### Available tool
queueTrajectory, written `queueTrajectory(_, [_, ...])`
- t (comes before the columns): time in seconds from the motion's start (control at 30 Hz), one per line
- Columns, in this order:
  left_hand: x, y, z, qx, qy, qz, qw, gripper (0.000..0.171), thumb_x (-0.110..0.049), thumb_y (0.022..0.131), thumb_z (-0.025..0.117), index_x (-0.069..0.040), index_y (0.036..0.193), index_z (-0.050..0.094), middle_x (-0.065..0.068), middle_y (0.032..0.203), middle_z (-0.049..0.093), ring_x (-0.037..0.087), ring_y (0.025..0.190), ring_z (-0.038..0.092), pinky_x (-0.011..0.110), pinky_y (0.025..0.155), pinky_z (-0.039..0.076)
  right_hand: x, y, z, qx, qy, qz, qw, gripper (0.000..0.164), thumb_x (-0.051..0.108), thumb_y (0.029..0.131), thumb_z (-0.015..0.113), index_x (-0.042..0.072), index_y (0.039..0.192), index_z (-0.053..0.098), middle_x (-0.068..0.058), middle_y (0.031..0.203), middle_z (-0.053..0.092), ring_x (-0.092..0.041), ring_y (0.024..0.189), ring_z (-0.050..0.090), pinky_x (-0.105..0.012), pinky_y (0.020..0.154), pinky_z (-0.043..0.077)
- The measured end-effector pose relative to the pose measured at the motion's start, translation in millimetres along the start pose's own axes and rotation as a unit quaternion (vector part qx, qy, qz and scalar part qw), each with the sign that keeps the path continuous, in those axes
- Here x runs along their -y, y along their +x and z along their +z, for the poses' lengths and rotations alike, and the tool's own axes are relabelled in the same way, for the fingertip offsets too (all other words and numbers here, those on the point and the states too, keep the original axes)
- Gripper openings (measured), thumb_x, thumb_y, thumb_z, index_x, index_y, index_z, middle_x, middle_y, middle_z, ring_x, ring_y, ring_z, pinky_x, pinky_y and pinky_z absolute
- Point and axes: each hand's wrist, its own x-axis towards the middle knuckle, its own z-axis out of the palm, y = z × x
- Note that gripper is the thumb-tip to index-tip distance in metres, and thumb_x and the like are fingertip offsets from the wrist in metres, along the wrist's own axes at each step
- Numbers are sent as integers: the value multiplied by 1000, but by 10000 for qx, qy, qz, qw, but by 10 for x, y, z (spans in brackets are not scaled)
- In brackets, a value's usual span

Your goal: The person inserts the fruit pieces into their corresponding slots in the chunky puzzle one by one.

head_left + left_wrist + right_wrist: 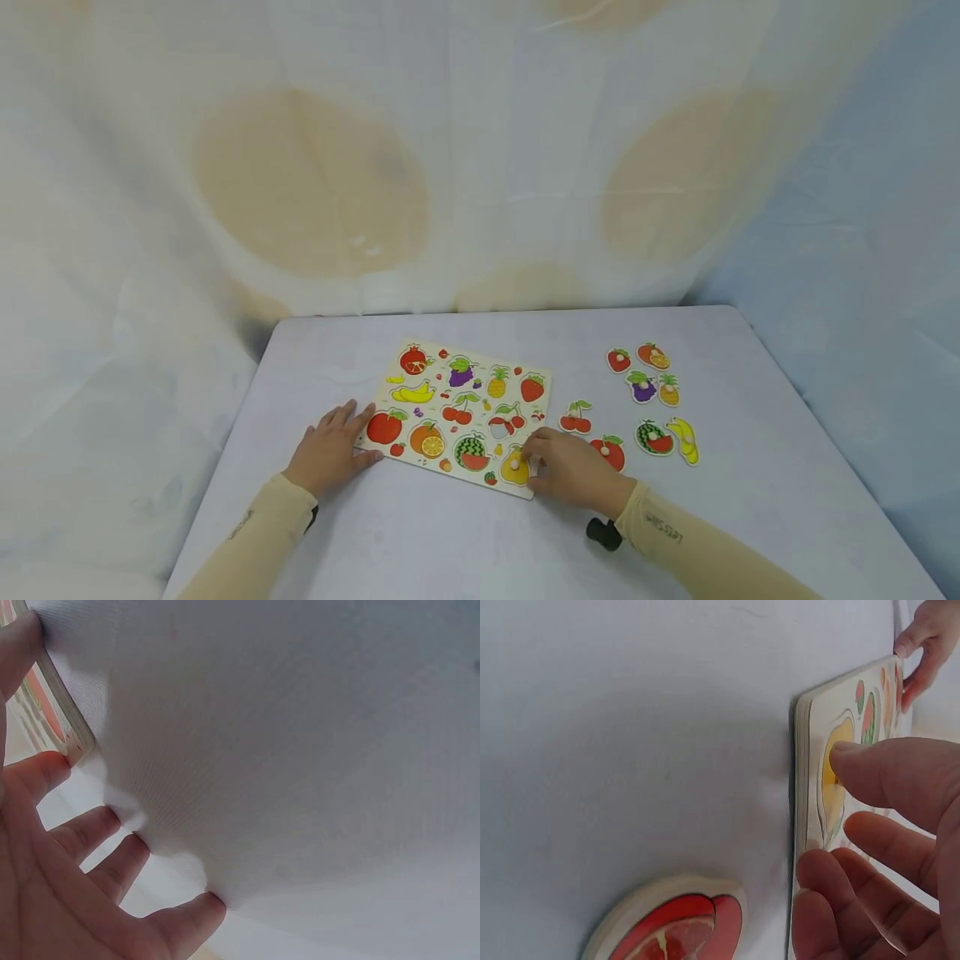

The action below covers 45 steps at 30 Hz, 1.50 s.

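Note:
A wooden fruit puzzle board (442, 454) lies on the table, slightly turned. Spread over its near left corner, my left hand (330, 450) touches the edge with thumb and index finger; the other fingertips rest on the tabletop in the left wrist view. At the near right corner, my right hand (573, 468) is over the yellow pear piece (513, 469). In the right wrist view the thumb overlaps the pear (831, 795), with a gap between thumb and index finger. A red fruit piece (611, 454) lies partly behind the right hand, and a cherry piece (575, 419) beyond it.
Right of the board lie loose strawberry (618, 360), orange (654, 356), grape (642, 387), pineapple (669, 390), watermelon (655, 437) and banana (684, 442) pieces. A pale cloth (510, 167) hangs behind the white table (420, 542).

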Motion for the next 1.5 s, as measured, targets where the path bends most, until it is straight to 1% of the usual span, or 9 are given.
queueTrajectory(0.27, [5, 4, 6, -3, 54, -9, 10000, 85, -48, 84, 77, -16, 153, 42, 24, 154, 35, 49, 137, 31, 74, 101, 29, -120, 1, -105, 22, 158, 89, 9998, 33, 29, 80, 84, 19, 110, 74, 8, 111, 64, -7, 85, 59, -26, 74, 53])
queueTrajectory(0.47, [3, 4, 4, -8, 30, 7, 10000, 84, -47, 84, 77, -15, 153, 42, 24, 153, 35, 49, 137, 32, 75, 101, 29, -272, 5, -279, -68, 212, 454, 9987, 36, 29, 80, 86, 22, 112, 73, 10, 109, 64, -9, 90, 60, -26, 76, 54])
queueTrajectory(0.57, [7, 12, 16, -27, 49, 20, 10000, 84, -47, 84, 77, -16, 153, 42, 24, 153, 35, 49, 137, 32, 75, 100, 29, -403, 14, -395, -199, 357, 649, 9971, 35, 28, 80, 86, 21, 112, 72, 8, 107, 65, -12, 93, 62, -28, 78, 56])
queueTrajectory(0.77, [-9, 11, 7, -43, 92, 18, 9999, 83, -47, 84, 77, -15, 153, 43, 24, 153, 36, 49, 136, 33, 75, 100, 30, -807, 36, -638, -429, 559, 838, 9940, 40, 30, 82, 84, 17, 117, 71, -1, 111, 67, -20, 96, 63, -32, 72, 57])
queueTrajectory(0.97, [-25, -7, -23, -67, 71, 18, 10000, 83, -47, 84, 78, -15, 152, 44, 24, 153, 37, 49, 136, 34, 74, 100, 31, -1234, 98, -804, -791, 323, 905, 9922, 45, 31, 85, 80, 9, 123, 68, -12, 119, 67, -31, 105, 64, -49, 83, 56])
queueTrajectory(1.13, [-16, -17, -24, -76, 57, 18, 10000, 82, -47, 84, 78, -15, 152, 44, 24, 152, 37, 49, 135, 35, 74, 99, 32, -1524, 186, -881, -1001, 256, 1035, 9892, 49, 29, 86, 79, 6, 127, 66, -17, 119, 67, -35, 107, 63, -54, 84, 53])
queueTrajectory(1.2, [-7, -14, -13, -86, 66, -4, 9999, 83, -47, 83, 78, -15, 152, 44, 23, 152, 37, 48, 136, 35, 74, 100, 32, -1605, 229, -895, -1031, 291, 1187, 9871, 51, 28, 85, 80, 5, 128, 65, -19, 119, 66, -36, 106, 63, -55, 84, 53])
queueTrajectory(1.37, [3, -4, 24, -61, 131, -73, 9999, 83, -48, 83, 78, -16, 152, 44, 22, 153, 37, 47, 136, 34, 74, 100, 31, -1740, 350, -878, -919, 444, 1480, 9837, 55, 27, 86, 79, 2, 132, 61, -22, 120, 63, -38, 107, 60, -57, 89, 51])
queueTrajectory(1.5, [-15, 8, 23, -35, 134, -92, 9999, 83, -47, 83, 78, -17, 153, 43, 21, 154, 36, 47, 137, 34, 74, 100, 31, -1806, 437, -861, -810, 400, 1600, 9830, 56, 25, 86, 78, -1, 132, 59, -24, 123, 61, -40, 109, 58, -59, 94, 47])
